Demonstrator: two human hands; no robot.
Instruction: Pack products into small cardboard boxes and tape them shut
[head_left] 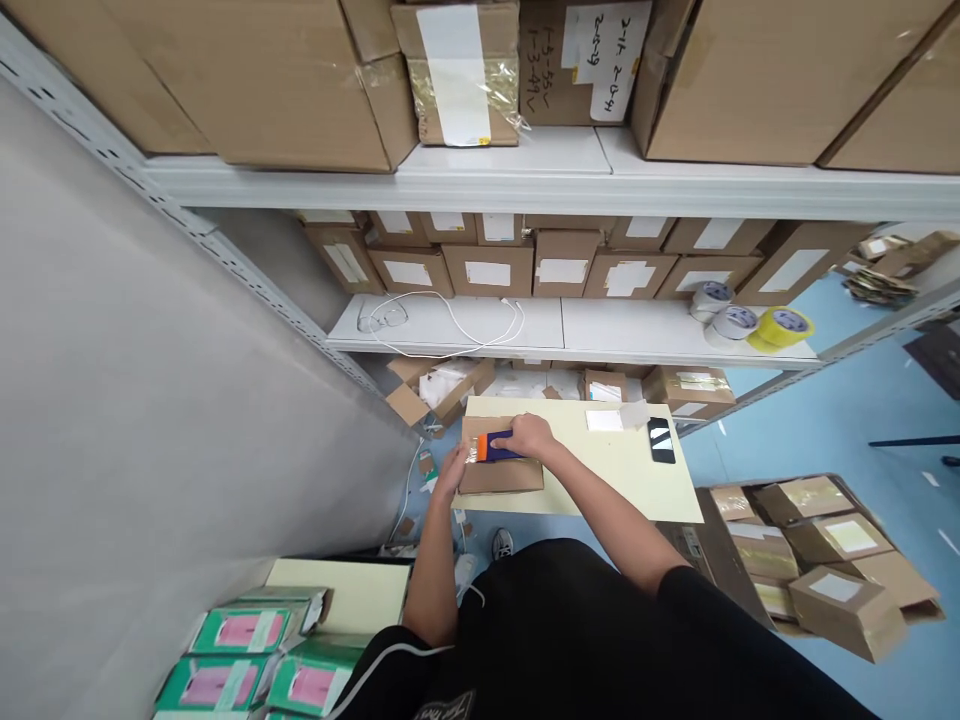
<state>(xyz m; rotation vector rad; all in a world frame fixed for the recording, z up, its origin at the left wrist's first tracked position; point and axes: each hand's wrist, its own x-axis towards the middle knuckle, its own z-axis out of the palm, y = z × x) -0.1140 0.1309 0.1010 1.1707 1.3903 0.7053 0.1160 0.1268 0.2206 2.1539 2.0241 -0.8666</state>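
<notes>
The right hand point(531, 437) had its grip closed round a blue-and-orange item point(495, 447) above a cardboard box point(501, 479) on the table point(622, 468). Its long axis ran crosswise, orange end toward the left hand point(449, 472), whose grip was unclear. Beyond, an open carton point(408, 405) held white material point(442, 383); a larger carton point(726, 572) held smaller boxes point(846, 537).

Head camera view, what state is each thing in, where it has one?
Long brown cardboard box, on pale-yellow tabletop; open or shut unclear
Blue-and-orange handheld tape dispenser, held at the box
Right grip, closed on the dispenser
Left grip, beside the dispenser's end; hold unclear
Black rectangular phone, lying flat
Brown cardboard carton behind the tabletop, flaps open
Green-and-pink boxes, stacked
</notes>
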